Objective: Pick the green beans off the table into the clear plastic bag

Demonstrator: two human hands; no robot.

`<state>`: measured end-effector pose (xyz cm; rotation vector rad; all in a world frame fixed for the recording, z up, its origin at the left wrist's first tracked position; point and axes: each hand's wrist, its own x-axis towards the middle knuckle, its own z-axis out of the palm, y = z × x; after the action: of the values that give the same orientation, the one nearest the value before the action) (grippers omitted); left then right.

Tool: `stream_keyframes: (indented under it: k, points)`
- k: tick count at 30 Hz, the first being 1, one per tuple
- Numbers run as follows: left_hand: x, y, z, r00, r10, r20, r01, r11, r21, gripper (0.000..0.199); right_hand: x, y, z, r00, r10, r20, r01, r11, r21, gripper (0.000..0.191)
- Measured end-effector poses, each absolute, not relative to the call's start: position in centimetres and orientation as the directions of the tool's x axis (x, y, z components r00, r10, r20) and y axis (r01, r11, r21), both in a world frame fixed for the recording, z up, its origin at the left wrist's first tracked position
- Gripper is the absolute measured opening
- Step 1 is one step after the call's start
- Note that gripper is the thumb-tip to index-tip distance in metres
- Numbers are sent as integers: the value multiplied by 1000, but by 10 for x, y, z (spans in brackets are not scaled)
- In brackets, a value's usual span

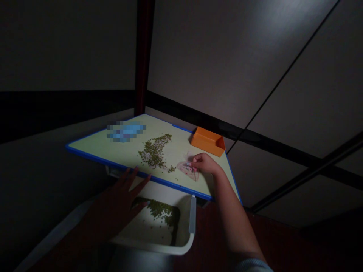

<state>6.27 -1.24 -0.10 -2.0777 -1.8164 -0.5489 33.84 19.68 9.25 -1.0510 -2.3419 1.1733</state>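
A low table (113, 148) with a blue edge holds a spread pile of small green and brown grains (154, 151). My right hand (203, 163) is at the table's right side, its fingers pinched at a small sheer bag (189, 172) with pink and whitish bits on it. What lies between the fingertips is too small to name. In shadow, my left hand (121, 204) has its fingers spread, with fingertips at the table's front edge and the thumb over a white bin (185, 241). Green grains (163, 211) lie inside the bin.
An orange open box (208, 142) stands at the table's back right. A blue item (126, 131), blurred by pixelation, lies at the back left. Wall panels rise behind the table, and a dark red post (143, 56) stands at its back corner.
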Motion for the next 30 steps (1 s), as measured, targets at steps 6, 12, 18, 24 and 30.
stream_keyframes:
  k: [6,12,18,24,30]
  points:
    - [64,-12,2,120,862,492,991,-136,-5,64,326,197,88,-587,808,50,554,446,-703,26]
    - [62,-11,-3,111,859,500,991,-135,13,62,330,202,91,-390,906,167,767,420,-486,23]
    - [62,-11,-1,106,875,472,989,-140,38,63,338,202,99,-266,941,208,859,329,-391,22]
    - [65,-12,5,86,897,433,990,-125,63,63,336,201,95,-381,898,219,729,438,-526,24]
    - [66,-13,7,88,891,445,987,-138,81,62,325,198,86,-440,869,227,670,485,-562,25]
